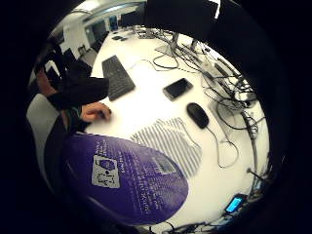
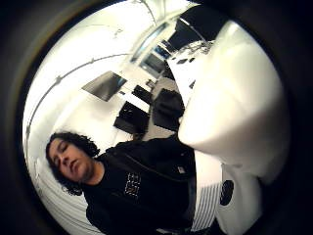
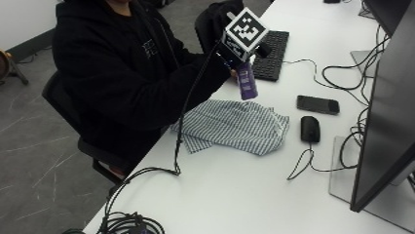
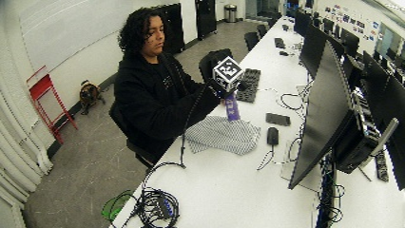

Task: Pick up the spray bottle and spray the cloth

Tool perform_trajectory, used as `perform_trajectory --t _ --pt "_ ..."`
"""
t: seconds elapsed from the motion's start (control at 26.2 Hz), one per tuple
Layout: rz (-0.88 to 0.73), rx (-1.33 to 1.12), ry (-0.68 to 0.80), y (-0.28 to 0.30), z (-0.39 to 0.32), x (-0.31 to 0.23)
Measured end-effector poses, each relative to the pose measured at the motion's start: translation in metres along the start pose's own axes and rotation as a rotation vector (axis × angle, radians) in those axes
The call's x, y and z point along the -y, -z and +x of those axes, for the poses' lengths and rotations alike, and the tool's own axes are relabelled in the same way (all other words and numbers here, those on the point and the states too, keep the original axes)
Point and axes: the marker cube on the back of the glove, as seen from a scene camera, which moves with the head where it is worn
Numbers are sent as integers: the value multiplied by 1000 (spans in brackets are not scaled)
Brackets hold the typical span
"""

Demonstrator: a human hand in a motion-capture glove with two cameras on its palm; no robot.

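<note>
One step looks done: the spray bottle (image 3: 247, 83) is lifted off the worktop (image 3: 272, 195) and held in the gloved right hand (image 3: 228, 36), hanging above the cloth's (image 3: 233, 126) far edge, at about 12 o'clock from the cloth's centre in the outside view. Spraying appears still to be done; no mist or wet patch can be made out.

Fingers: mostly hidden, so their exact state cannot be told; judged curled round the bottle's upper part, since the bottle hangs clear of the worktop under the hand. Nozzle direction cannot be told.

Materials:
- Bottle: slim purple cylinder, smooth glossy plastic, printed label with a white panel; white rounded top seen close in the thumb-side palm view.
- Cloth: thin striped fabric, grey-on-white, lying rumpled and partly folded on the worktop, edges uneven.
- Worktop: smooth white, matte.

A black mouse (image 3: 310, 129) lies at 3 o'clock of the cloth, and a phone (image 3: 317, 104) at about 2 o'clock.
</note>
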Motion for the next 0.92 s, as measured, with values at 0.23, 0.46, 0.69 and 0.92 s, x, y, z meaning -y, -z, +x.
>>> perform_trajectory --t 0.23,0.46,0.69,0.92 --pt "157 326 -21 -44 -1 15" --pt "287 528 -94 -96 9 32" --pt "260 543 -129 -131 24 35" --pt "279 547 -130 -139 30 33"
